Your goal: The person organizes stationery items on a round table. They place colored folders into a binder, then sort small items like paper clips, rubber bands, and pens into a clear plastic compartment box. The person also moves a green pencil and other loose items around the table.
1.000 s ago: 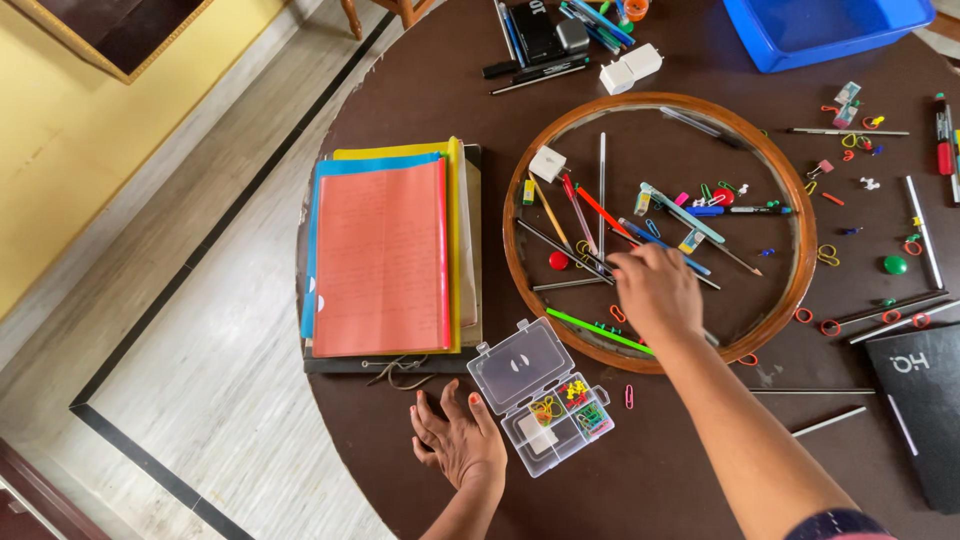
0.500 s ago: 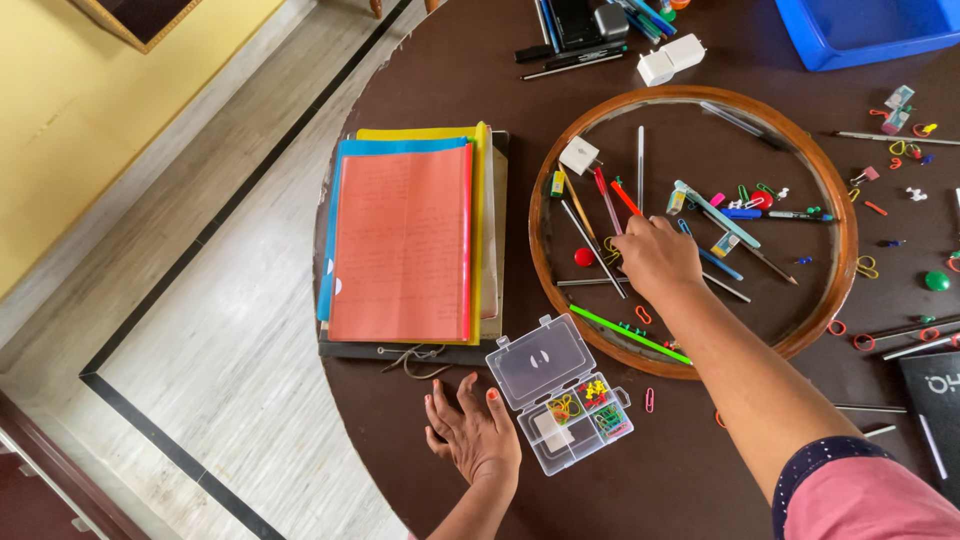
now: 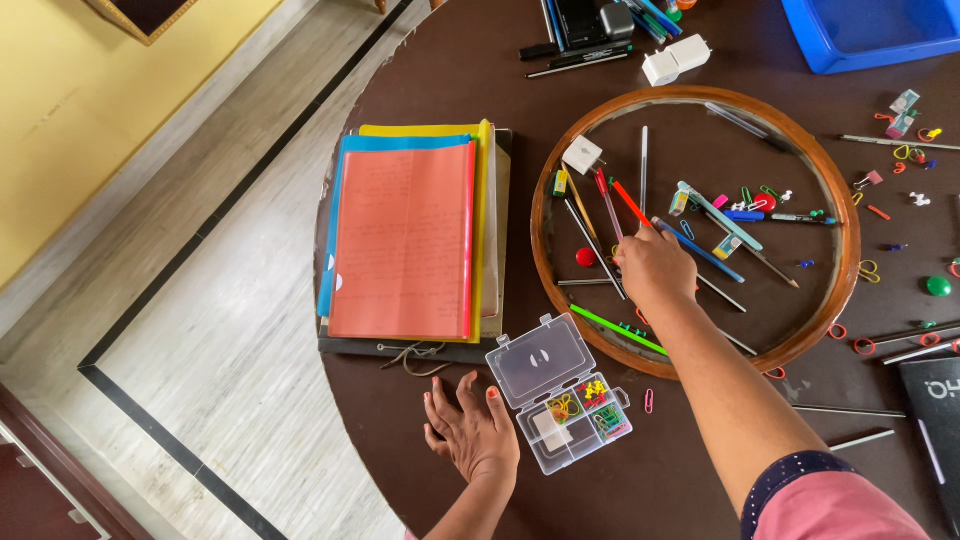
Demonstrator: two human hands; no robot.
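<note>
One round wooden tray point(image 3: 845, 290) is holding pens; right hand point(image 3: 655, 268) fingers are closing there, left hand point(image 3: 472, 430) is spreading at seven o'clock beside one clear box point(image 3: 560, 392) holding clips.

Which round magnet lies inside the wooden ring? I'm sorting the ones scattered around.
The red magnet, lying inside the wooden ring left of the right hand. The green magnet lies outside it, on the table's right side.

Orange folder point(image 3: 402, 245) over blue and yellow ones; brown-rimmed tray point(image 3: 545, 260); blue bin point(image 3: 860, 30).
</note>
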